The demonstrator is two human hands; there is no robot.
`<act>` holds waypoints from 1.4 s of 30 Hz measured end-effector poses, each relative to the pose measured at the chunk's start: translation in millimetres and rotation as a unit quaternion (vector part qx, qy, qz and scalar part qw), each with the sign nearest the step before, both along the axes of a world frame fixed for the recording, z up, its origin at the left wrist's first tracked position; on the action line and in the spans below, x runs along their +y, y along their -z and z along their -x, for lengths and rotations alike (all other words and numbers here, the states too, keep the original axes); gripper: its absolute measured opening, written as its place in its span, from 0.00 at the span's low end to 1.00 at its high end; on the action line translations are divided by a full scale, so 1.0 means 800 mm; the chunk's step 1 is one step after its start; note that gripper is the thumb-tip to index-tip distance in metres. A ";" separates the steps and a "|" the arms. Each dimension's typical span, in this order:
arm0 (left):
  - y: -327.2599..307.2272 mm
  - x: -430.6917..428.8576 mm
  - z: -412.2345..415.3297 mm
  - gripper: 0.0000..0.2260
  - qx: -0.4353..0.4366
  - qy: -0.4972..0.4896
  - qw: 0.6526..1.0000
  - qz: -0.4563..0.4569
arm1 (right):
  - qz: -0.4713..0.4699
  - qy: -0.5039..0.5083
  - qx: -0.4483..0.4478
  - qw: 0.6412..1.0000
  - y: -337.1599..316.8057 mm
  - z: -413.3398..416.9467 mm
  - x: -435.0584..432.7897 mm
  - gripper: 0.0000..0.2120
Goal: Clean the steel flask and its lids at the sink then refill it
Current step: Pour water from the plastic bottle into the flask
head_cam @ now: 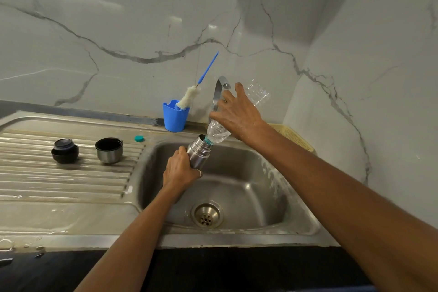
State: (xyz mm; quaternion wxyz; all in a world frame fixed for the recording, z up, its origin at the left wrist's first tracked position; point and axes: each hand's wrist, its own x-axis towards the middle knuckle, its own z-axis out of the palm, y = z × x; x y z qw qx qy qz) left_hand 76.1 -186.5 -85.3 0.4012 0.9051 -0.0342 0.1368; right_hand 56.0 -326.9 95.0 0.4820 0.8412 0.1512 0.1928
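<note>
Nearest, the dark worktop (237, 268) is running along the front, and past it the sink (265, 199) is lying open under the work, with its drain (206, 214) ready for any spill. Over the basin the left hand (181, 168) is wrapping its grip round the lower body of the flask (198, 151), holding it tilted with the mouth leaning up and to the right. The bottle (219, 131) is tipping neck-down, its teal collar meeting the flask mouth, and the right hand (237, 115) is closing its grip over the bottle's middle from above. This is looking like the refill, with the washing apparently done. To do it well, the person should be holding the flask steady above the basin, seating the neck just inside the mouth, and lifting the bottle's base gradually so the water is flowing without gulping. Squeezing the thin plastic lightly and leaving room for the stopper are both worth minding. Further left, on the drainer (59, 180), the stopper (64, 150) and lid (109, 150) are sitting apart, off the flask, with a teal cap (139, 138) lying beyond them. Behind, a cup (175, 117) is holding a brush (189, 99), the tap (219, 90) is arching behind the right hand, and a basket (296, 136) is showing against the wall (118, 42)
</note>
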 end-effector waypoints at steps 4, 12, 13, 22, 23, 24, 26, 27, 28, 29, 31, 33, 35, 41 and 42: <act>0.000 0.000 -0.001 0.31 0.001 0.003 1.000 0.006 | 0.006 0.001 -0.002 1.000 -0.003 0.002 0.003 0.27; -0.001 0.000 0.000 0.31 0.007 0.002 1.000 0.011 | 0.010 0.004 0.000 1.000 -0.005 0.002 0.004 0.26; -0.001 0.000 0.000 0.31 0.006 0.002 1.000 0.012 | 0.011 0.003 0.000 1.000 -0.005 0.002 0.005 0.26; -0.004 0.000 0.002 0.31 0.011 0.003 1.000 0.014 | 0.033 -0.018 -0.004 0.999 -0.009 -0.001 0.008 0.21; -0.004 0.000 0.002 0.31 0.011 0.002 1.000 0.018 | 0.038 -0.020 -0.003 0.999 -0.010 -0.002 0.009 0.21; -0.004 0.000 0.002 0.31 0.011 0.002 1.000 0.023 | 0.042 -0.021 -0.001 0.999 -0.011 -0.003 0.009 0.22; -0.005 -0.001 0.002 0.32 0.011 0.001 0.999 0.033 | 0.046 -0.022 -0.003 0.999 -0.014 -0.005 0.011 0.23; -0.005 -0.001 0.001 0.32 0.011 0.000 0.999 0.037 | 0.046 -0.022 -0.006 0.999 -0.015 -0.005 0.011 0.23; -0.006 -0.001 0.002 0.31 0.011 -0.001 0.999 0.040 | 0.044 -0.022 -0.011 0.999 -0.016 -0.006 0.012 0.23; -0.006 -0.001 0.001 0.31 0.012 -0.002 0.999 0.042 | 0.042 -0.022 -0.015 0.999 -0.018 -0.006 0.012 0.22; -0.006 -0.001 0.001 0.31 0.012 -0.002 0.999 0.043 | 0.040 -0.020 -0.021 0.999 -0.020 -0.006 0.012 0.22; -0.005 -0.001 0.002 0.31 0.011 -0.002 0.999 0.042 | 0.036 -0.018 -0.024 0.999 -0.022 -0.006 0.011 0.22; -0.005 -0.001 0.002 0.31 0.010 -0.003 0.999 0.046 | 0.031 -0.017 -0.028 0.999 -0.024 -0.006 0.009 0.22; -0.004 -0.001 0.000 0.31 0.007 0.000 0.999 0.047 | 0.020 -0.013 -0.036 0.999 -0.032 -0.002 0.004 0.25; -0.004 -0.001 0.000 0.31 0.007 0.000 0.999 0.046 | 0.019 -0.013 -0.039 0.999 -0.033 -0.002 0.003 0.25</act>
